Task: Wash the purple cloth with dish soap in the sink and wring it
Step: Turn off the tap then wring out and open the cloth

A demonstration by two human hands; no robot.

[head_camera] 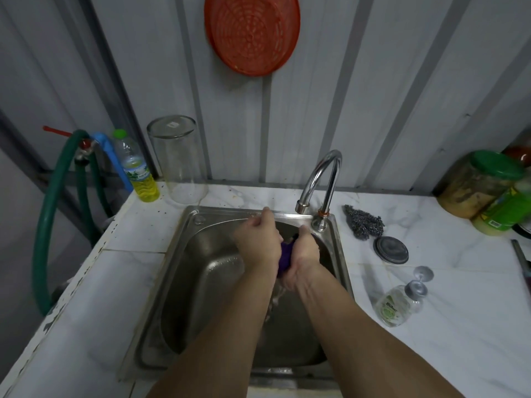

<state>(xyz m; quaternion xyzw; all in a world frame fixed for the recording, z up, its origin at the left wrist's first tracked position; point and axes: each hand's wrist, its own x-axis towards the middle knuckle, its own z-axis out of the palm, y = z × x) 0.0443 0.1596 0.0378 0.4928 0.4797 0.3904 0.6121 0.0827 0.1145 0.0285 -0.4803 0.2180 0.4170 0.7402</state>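
Head view looks down on a steel sink (201, 282) set into a white marble-patterned desk (431, 326). Both of the person's bare forearms reach over the basin, and the two hands meet above it, just in front of the curved tap (321, 179). The purple cloth (285, 255) is bunched up and squeezed between them, only a narrow strip of it showing; the left hand (258, 239) has its fingers clenched around one side of it, and the right hand (304, 259) grips the other side, its fingers curled tight around the bundle. Water runs down from under the hands into the basin. On the desk to the right of the sink a clear dish soap bottle (399, 303) with a silver pump lies on its side, near a round metal lid (390, 250) and a steel scourer (363, 222). Behind the sink's left corner stand an upturned clear glass jar (178, 159) and a plastic bottle of yellow liquid (138, 168), beside a green hose (48, 225). A red plastic basket (252, 33) hangs on the wall above.
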